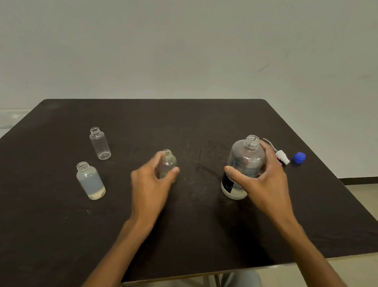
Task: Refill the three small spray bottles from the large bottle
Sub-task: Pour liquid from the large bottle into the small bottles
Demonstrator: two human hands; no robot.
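We saw a dark desk (200,223) set against a pale wall, and we placed everything else by the large bottle (243,168), which stood upright right of the desk's middle. It was clear, uncapped, with a dark label low on its side and only a little pale liquid at the bottom.

Our right hand (261,183) was wrapped around the large bottle from its near right side, thumb across the front and fingers curled behind the shoulder.

Our left hand (151,181) lay well to the left of the large bottle, with fingers and thumb curled around a small clear bottle (167,164) that stood open-necked on the desk; we could not tell how much it held.

Farther left of the large bottle, and nearer to us, stood a second small bottle (90,181), uncapped and cloudy with liquid up to its shoulder. Behind that one, farther from us, stood a third small bottle (100,143), uncapped and looking empty.

Just behind and to the right of the large bottle lay a white spray head (282,156) with its thin tube trailing back. Just right of that sat a blue cap (298,157).
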